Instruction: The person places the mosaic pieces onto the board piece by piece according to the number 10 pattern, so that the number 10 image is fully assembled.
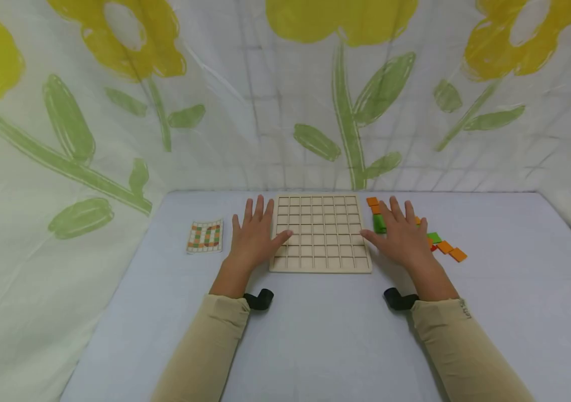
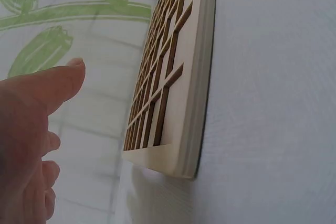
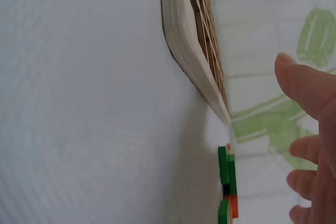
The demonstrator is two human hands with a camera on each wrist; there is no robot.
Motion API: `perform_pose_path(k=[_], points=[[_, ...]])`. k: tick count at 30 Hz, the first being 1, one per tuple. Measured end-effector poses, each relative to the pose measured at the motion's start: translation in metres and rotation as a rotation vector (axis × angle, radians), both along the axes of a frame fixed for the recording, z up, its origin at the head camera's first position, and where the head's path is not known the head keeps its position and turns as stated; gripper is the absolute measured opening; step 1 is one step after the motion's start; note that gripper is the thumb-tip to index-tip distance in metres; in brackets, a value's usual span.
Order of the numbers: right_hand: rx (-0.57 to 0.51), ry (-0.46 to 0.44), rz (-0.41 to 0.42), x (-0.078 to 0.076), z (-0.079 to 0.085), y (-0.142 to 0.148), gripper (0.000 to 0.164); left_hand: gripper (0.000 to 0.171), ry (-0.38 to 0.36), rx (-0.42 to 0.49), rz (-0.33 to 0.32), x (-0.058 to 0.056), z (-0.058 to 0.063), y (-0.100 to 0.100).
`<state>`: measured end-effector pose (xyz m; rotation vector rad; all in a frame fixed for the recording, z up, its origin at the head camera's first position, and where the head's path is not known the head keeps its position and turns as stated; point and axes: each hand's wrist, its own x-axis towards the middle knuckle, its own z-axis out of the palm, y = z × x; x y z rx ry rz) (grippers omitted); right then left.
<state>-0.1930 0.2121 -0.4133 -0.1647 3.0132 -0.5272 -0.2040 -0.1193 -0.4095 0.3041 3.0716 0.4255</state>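
Tabletop (image 1: 320,335) is bearing a bare grid board (image 1: 321,239), left hand (image 1: 252,239) and right hand (image 1: 406,239) hovering, fingers apart, seemingly readying, next move likely calling for pinching tiles (image 1: 445,247).

Diffuse light, dimmer in the wrist views, casts soft shadows beside the board (image 3: 193,45)

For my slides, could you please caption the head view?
Spread left hand and right hand flank a wooden grid board, patterned card left, colored tiles right.

gridded wooden board (image 1: 324,229), flat, coloured tiles (image 1: 444,247) beside
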Motion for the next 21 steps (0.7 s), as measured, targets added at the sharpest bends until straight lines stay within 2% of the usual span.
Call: perform_pose_path(k=[7,13,17,21], points=[[-0.032,-0.001,-0.017,-0.008,-0.005,0.01,0.092,0.087,-0.042,0.089,-0.007,-0.005,-0.007,-0.005],[-0.103,-0.028,0.011,-0.014,-0.005,0.018,0.084,0.081,-0.167,0.242,-0.038,-0.014,-0.022,-0.017],[-0.163,-0.03,-0.002,-0.017,-0.009,0.025,0.071,0.069,-0.225,0.334,-0.064,-0.016,-0.031,-0.026],[-0.183,-0.039,-0.025,-0.02,-0.015,0.034,0.058,0.053,-0.218,0.408,-0.088,-0.017,-0.037,-0.033]])
